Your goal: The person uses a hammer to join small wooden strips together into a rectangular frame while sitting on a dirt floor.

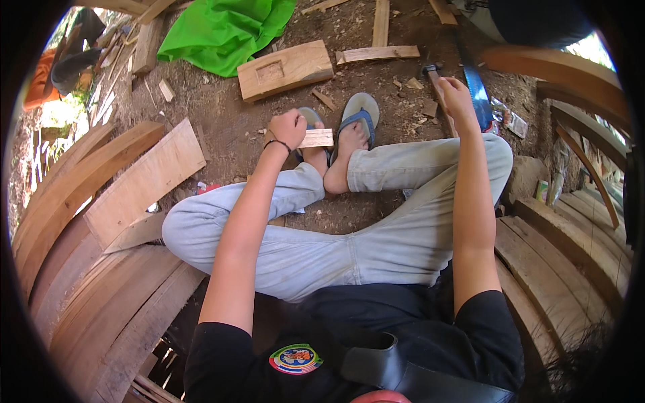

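1. Curved wooden planks (80, 181) fan across the person's left side, pale brown and stacked edge to edge; more curved planks (571, 228) lie on the right.
2. A green cloth (222, 30) lies crumpled on the dirt ahead.
3. A thick wooden block (285, 69) with a square recess cut into its face sits on the ground just beyond the feet.
4. A blue-bladed saw (476, 87) lies on the dirt beside the right knee.
5. The right hand (457, 97) reaches forward onto a hammer (435, 84); its fingers seem curled over the handle, though the hand hides the grip itself.
6. The left hand (289, 127) is clenched around a small wooden piece (316, 138).
7. That small piece is a short, flat, pale rectangular offcut with clean light faces, held level just above the sandalled feet (349, 134), its free end pointing right.
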A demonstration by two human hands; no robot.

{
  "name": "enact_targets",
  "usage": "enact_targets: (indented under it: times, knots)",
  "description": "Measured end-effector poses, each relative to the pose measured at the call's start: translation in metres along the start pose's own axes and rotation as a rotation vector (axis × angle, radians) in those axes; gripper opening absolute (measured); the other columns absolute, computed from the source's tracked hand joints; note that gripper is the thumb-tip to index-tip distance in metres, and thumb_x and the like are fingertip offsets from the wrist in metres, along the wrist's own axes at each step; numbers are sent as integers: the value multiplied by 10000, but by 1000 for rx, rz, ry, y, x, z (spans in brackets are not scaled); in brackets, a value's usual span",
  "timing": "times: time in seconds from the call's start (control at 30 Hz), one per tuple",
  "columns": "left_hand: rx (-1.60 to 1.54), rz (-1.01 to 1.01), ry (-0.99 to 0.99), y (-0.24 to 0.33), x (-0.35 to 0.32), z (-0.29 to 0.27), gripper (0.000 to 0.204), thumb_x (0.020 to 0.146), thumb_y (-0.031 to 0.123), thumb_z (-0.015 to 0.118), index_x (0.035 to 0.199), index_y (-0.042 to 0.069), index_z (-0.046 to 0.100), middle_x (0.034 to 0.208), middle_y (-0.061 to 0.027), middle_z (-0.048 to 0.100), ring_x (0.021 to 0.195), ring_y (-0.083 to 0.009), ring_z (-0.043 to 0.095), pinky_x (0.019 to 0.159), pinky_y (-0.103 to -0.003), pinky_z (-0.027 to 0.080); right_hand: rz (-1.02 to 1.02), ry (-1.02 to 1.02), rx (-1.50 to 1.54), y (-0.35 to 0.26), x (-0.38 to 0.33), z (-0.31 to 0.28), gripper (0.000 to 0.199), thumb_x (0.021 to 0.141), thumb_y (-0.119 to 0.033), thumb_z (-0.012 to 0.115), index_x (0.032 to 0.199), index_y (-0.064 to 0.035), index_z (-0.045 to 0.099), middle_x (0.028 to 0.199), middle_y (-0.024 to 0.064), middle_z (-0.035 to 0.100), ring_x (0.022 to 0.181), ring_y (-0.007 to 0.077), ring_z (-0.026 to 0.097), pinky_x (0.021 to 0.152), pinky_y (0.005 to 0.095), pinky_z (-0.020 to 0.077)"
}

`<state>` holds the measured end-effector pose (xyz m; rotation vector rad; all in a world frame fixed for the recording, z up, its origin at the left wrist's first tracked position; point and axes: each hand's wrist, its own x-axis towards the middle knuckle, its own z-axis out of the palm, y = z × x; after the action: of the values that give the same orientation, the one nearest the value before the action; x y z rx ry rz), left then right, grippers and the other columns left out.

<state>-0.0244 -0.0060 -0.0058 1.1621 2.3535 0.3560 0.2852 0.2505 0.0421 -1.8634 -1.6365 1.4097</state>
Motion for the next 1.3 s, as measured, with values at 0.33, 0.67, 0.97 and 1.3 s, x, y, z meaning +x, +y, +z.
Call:
enact_targets:
  times: [0.33,0.67,0.97,1.3]
  knots:
    - [-56,-335,145,13,-4,13,358,865,347,504,793,35,664,832,-233,651,817,-416,634,736,-481,494,505,147,-943,111,80,39,747,798,-462,601,1388,-42,424,1428,234,434,1305,357,459,1082,440,350]
    - [-175,-365,156,5,-6,32,324,883,306,534,785,20,649,817,-233,644,786,-434,621,713,-492,486,94,211,-626,81,80,29,500,816,-430,602,1087,-10,618,1060,216,664,974,313,656,861,425,495]
    - [-185,-404,149,-6,-11,33,320,884,308,526,813,29,666,837,-241,648,825,-435,631,752,-490,499,-211,-763,298,-73,-117,31,492,987,-533,429,891,-58,513,630,-42,426,484,53,397,423,220,356]
    - [-194,-412,-22,-5,-9,22,340,896,289,491,963,32,703,959,-256,668,936,-423,644,870,-482,503,-5,-670,17,-99,-212,50,404,1033,-418,378,1048,-38,516,694,-24,460,547,48,417,458,213,342]
